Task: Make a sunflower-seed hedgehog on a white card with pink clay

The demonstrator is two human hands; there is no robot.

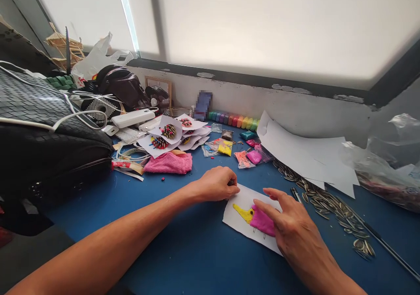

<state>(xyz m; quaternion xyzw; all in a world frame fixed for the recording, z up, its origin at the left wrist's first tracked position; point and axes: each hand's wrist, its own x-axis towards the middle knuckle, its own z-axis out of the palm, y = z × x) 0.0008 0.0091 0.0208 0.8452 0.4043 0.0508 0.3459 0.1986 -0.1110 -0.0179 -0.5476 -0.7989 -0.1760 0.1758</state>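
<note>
On the blue table lies a white sheet of paper [234,218] bearing a flat clay figure. Its pointed front part is yellow clay [243,213] with a small dark dot on it, and its body is magenta clay [262,223]. Two small leg-like marks show below the body. My left hand [216,184] is closed at the sheet's upper left corner, thumb and fingers curled together; what they hold, if anything, I cannot make out. Over the sheet's right side, my right hand [292,220] has its fingers apart, covering part of the magenta clay.
Sunflower seeds [341,216] are scattered at right beside a thin metal rod [390,253] and blank paper sheets [302,148]. Bagged clay [254,156], a pink cloth [169,163] and finished cards [159,142] lie behind. A black woven bag [49,133] stands left.
</note>
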